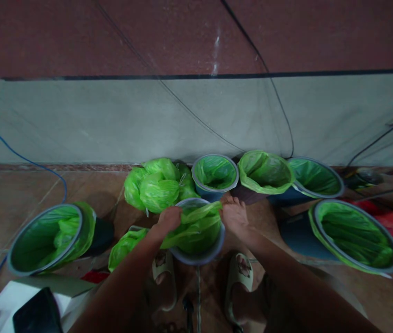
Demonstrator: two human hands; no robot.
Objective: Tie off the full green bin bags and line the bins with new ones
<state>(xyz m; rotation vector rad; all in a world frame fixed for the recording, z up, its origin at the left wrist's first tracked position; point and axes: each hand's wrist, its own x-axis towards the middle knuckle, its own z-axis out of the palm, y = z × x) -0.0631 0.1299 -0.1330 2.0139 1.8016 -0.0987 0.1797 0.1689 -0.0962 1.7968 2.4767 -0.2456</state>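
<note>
A light green plastic bag (pixel 196 233) is stretched between my two hands, its lower part inside a pale grey-purple bin (pixel 196 260) on the floor in front of my feet. My left hand (pixel 169 219) is closed on the bag's edge at the bin's left rim. My right hand (pixel 234 212) grips the same bag at the upper right rim, with its fingers curled over the plastic. Just beyond the bin lie bulging, tied green bags (pixel 158 185). Touching distance behind it stands a blue bin (pixel 214 190) lined with green plastic.
More lined bins stand around: one with its liner folded over the rim (pixel 266 188), a dark blue bin (pixel 340 182), a right bin (pixel 303 240) and a left bin (pixel 102 236). Cables (pixel 196 118) hang along the wall. A white box (pixel 5 296) carries a dark phone-like object (pixel 39 312).
</note>
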